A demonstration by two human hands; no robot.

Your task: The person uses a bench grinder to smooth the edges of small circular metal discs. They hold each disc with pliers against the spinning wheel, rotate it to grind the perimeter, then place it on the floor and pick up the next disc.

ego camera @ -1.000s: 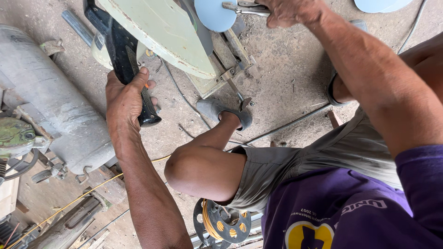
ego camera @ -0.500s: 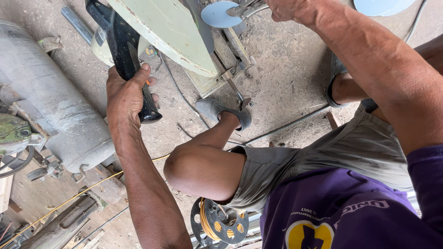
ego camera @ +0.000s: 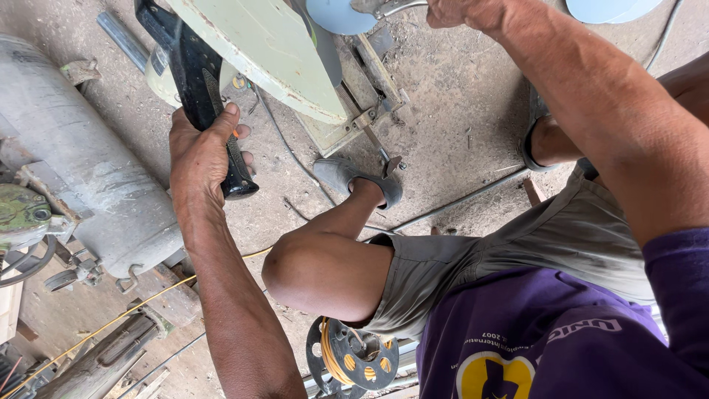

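Note:
My left hand (ego camera: 199, 151) is wrapped around the black handle (ego camera: 188, 59) of a cut-off saw with a pale green blade guard (ego camera: 258, 44). The saw's metal base and vise (ego camera: 362, 81) sit on the dirt floor below it. At the top edge, my right hand (ego camera: 461, 11) grips a thin metal piece (ego camera: 384, 7) next to a light blue round part (ego camera: 340, 13). My bent knee (ego camera: 317, 270) is in the middle of the view. My foot in a grey sandal (ego camera: 354, 177) rests beside the saw base.
A large grey tank (ego camera: 81, 170) lies at the left with fittings and a green machine part (ego camera: 22, 210) beside it. A dark cable reel (ego camera: 351, 355) with yellow cord sits under my knee. A long metal rod (ego camera: 458, 199) lies across the ground near my other foot (ego camera: 543, 140).
Both hands keep their grips. The view has shifted only slightly; the saw handle and guard stay in about the same place.

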